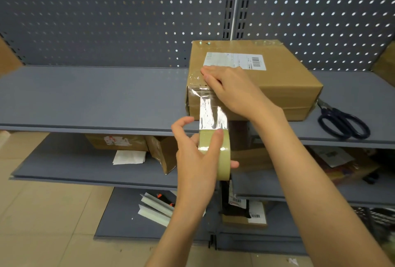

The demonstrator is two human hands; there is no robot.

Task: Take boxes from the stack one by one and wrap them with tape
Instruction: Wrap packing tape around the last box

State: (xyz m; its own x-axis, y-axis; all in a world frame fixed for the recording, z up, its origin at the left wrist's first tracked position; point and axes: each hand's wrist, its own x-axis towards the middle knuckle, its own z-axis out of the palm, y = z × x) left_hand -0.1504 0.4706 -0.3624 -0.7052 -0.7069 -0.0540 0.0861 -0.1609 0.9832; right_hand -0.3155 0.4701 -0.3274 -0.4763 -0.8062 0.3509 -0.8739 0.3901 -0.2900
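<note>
Presently, one box [277,83] sits on the top shelf [85,96]. Right hand [230,89] presses flat-fingered on tape strip [211,113]; left hand [196,155] grips one tape roll [222,155] at 6 o'clock. One pair of scissors [342,121] lies at 3 o'clock.

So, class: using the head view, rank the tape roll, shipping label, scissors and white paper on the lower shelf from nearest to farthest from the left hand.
From the left hand:
1. Tape roll, in its grip.
2. White paper, lower shelf, to its left.
3. Shipping label, on the box top, beyond it.
4. Scissors, far right on the shelf.
</note>
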